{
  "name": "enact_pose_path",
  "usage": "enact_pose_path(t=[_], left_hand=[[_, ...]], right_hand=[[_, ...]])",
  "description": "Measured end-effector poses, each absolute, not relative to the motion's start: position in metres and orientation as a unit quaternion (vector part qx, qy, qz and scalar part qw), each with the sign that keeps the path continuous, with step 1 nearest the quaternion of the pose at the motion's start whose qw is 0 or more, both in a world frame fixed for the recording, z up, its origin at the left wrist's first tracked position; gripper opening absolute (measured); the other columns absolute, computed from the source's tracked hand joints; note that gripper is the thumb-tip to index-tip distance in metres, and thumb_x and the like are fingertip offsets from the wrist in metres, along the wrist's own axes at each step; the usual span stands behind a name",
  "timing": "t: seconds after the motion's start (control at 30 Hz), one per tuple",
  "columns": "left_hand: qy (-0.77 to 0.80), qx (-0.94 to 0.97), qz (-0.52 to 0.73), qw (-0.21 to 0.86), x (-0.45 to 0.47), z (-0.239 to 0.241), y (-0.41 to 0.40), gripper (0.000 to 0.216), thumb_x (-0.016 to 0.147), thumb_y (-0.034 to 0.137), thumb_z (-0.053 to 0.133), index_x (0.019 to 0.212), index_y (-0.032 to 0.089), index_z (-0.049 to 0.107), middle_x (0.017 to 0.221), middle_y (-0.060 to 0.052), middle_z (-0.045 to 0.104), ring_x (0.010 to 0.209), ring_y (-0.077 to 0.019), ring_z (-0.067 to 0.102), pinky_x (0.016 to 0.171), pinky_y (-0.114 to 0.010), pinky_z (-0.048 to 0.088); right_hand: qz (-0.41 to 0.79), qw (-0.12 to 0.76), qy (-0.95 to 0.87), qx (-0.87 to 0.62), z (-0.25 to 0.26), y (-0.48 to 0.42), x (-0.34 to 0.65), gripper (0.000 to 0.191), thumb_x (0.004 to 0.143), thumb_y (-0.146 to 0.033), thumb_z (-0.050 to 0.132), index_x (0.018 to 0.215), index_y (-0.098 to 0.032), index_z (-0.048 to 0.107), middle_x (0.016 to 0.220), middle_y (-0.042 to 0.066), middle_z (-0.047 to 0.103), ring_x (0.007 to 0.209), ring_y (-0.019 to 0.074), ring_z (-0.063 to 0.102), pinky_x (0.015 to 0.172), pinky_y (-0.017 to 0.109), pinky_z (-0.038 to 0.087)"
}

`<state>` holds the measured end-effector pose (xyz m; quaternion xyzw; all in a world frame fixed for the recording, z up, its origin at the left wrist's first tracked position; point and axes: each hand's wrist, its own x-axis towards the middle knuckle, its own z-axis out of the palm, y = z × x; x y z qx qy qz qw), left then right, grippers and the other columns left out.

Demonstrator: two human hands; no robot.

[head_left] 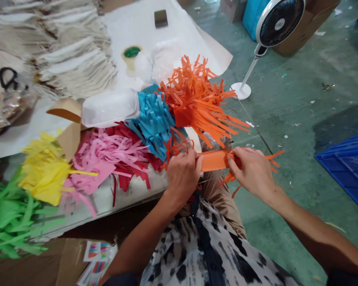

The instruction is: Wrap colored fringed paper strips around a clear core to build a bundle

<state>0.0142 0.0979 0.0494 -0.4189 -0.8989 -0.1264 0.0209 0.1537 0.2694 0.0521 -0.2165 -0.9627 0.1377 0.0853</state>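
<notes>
Between my two hands an orange paper tassel is stretched flat over my lap, its cut strips sticking out past both fists. My left hand is closed round its left end, and my right hand pinches the right end with thumb and fingers. Just beyond lies a heap of orange fringed paper at the table's corner. Blue fringed paper sits left of it, followed by dark red, pink, yellow and green bunches along the near edge.
A white plastic tray, a tape roll, a small dark device and stacked off-white bundles are on the table. Black-handled scissors lie far left. A white fan and a blue crate stand on the floor at right.
</notes>
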Motion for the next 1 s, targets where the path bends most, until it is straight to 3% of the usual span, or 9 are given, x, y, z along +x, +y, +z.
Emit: enact_pose_path(t=[0.2,0.47,0.57,0.63,0.7,0.87,1.0], left_hand=[[-0.91,-0.41,-0.062,-0.015,0.007,0.053,0.11,0.026,0.105,0.041,0.057,0.097,0.019,0.07,0.077,-0.009,0.073,0.076,-0.0256,0.072,0.067,-0.032,0.039],[-0.91,-0.412,-0.052,-0.005,0.004,0.056,0.112,0.024,0.104,0.039,0.058,0.097,0.02,0.071,0.079,-0.01,0.074,0.079,-0.0276,0.073,0.068,-0.034,0.046],[-0.879,-0.459,-0.104,0.078,0.006,0.06,0.107,0.019,0.101,0.03,0.061,0.11,0.017,0.072,0.104,-0.014,0.077,0.099,-0.0302,0.071,0.082,-0.04,0.052],[-0.827,-0.528,-0.147,0.124,0.013,0.061,0.104,0.029,0.102,0.024,0.06,0.129,0.016,0.069,0.124,-0.015,0.075,0.117,-0.03,0.067,0.098,-0.043,0.051],[-0.768,-0.606,-0.172,0.117,0.024,0.058,0.102,0.037,0.103,0.024,0.059,0.139,0.017,0.065,0.132,-0.012,0.073,0.125,-0.0271,0.064,0.11,-0.043,0.048],[-0.737,-0.659,-0.144,0.04,0.044,0.041,0.095,0.055,0.102,0.044,0.062,0.146,0.011,0.062,0.145,-0.015,0.067,0.131,-0.0314,0.06,0.114,-0.044,0.048],[-0.746,-0.654,-0.125,0.027,0.047,0.038,0.092,0.061,0.101,0.049,0.061,0.154,0.02,0.056,0.149,-0.013,0.063,0.134,-0.0334,0.056,0.116,-0.048,0.047]], right_hand=[[0.038,0.066,-0.969,-0.236,0.049,0.263,0.15,0.026,0.101,-0.037,0.051,0.079,-0.024,0.052,0.074,0.007,0.066,0.076,0.0249,0.059,0.07,0.037,0.029],[0.005,0.038,-0.97,-0.24,0.051,0.262,0.145,0.028,0.103,-0.039,0.05,0.081,-0.022,0.055,0.075,0.006,0.069,0.077,0.0239,0.06,0.07,0.036,0.025],[0.002,0.034,-0.973,-0.228,0.052,0.264,0.145,0.027,0.102,-0.039,0.05,0.082,-0.022,0.056,0.075,0.006,0.069,0.078,0.0242,0.061,0.07,0.036,0.024],[0.001,0.035,-0.975,-0.221,0.052,0.263,0.145,0.027,0.102,-0.039,0.05,0.083,-0.022,0.057,0.076,0.007,0.069,0.078,0.0245,0.062,0.07,0.036,0.025],[-0.002,0.033,-0.975,-0.22,0.053,0.26,0.143,0.025,0.102,-0.037,0.05,0.084,-0.021,0.058,0.076,0.007,0.07,0.078,0.0247,0.062,0.069,0.037,0.025],[0.012,0.015,-0.974,-0.224,0.061,0.282,0.149,0.016,0.096,-0.033,0.056,0.094,-0.02,0.064,0.078,0.008,0.072,0.079,0.0254,0.063,0.069,0.036,0.026],[0.023,0.021,-0.957,-0.287,0.07,0.344,0.186,0.026,0.088,-0.033,0.066,0.111,-0.021,0.071,0.092,0.008,0.078,0.087,0.0264,0.063,0.07,0.035,0.031]])
